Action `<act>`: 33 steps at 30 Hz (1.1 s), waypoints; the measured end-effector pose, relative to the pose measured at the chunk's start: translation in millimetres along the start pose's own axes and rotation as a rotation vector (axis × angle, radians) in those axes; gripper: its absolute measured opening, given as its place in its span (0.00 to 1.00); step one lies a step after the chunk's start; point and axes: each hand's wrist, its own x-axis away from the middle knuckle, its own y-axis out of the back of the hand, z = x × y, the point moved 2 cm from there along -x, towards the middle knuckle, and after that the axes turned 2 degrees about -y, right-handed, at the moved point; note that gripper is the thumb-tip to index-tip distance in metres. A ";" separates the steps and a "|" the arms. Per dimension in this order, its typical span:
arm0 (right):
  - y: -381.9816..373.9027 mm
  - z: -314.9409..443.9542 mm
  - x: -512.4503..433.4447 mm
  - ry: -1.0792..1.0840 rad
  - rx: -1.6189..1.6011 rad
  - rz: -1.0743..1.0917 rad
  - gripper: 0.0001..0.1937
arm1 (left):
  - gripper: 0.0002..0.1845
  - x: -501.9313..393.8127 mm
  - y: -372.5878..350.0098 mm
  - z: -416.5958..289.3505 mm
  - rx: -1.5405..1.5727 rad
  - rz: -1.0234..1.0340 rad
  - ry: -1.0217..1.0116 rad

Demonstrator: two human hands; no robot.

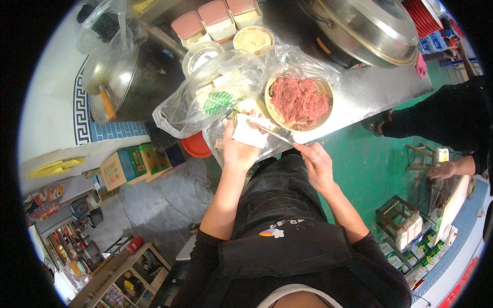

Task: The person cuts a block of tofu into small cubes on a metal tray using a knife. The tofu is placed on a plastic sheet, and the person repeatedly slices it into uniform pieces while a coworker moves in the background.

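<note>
On my left hand [240, 152] lies a pale, thin dough wrapper [248, 131], the palm turned up. My right hand [316, 163] grips a slim metal spatula or knife [275, 134], whose tip rests on the wrapper. Just beyond, a round bowl [331, 109] holds raw minced meat [298, 101]. A clear plastic bag [175, 104] with a green leaf print covers pale pieces that look like stacked wrappers. Beneath my left hand is a metal tray [215, 148].
Lidded seasoning boxes [217, 19] and a tub of pale paste [254, 39] stand at the back. A large lidded metal pot [369, 29] is at the back right, another lidded pot [115, 82] at the left. A person [443, 113] stands right of the metal table [385, 86].
</note>
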 end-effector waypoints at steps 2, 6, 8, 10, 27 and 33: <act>-7.8 0.8 -2.3 0.187 0.133 -0.028 0.22 | 0.28 -4.3 -5.6 9.4 -0.165 -0.089 -0.015; -20.3 -3.4 -2.8 0.232 0.309 -0.023 0.29 | 0.25 -0.8 -13.8 23.9 -0.216 -0.152 -0.008; -22.1 -4.2 1.7 0.196 0.323 0.048 0.29 | 0.23 -3.3 -14.8 21.0 -0.170 -0.084 -0.011; -19.2 -3.9 7.3 0.171 0.314 0.096 0.29 | 0.20 -10.3 -13.4 8.5 -0.155 0.016 -0.016; -14.6 11.4 -9.5 0.209 0.216 0.165 0.28 | 0.11 -0.9 2.1 6.4 -0.530 -0.240 -0.274; 30.3 -2.6 -34.3 -0.009 0.543 -0.069 0.26 | 0.06 2.0 18.7 -77.1 -0.796 -0.187 -0.593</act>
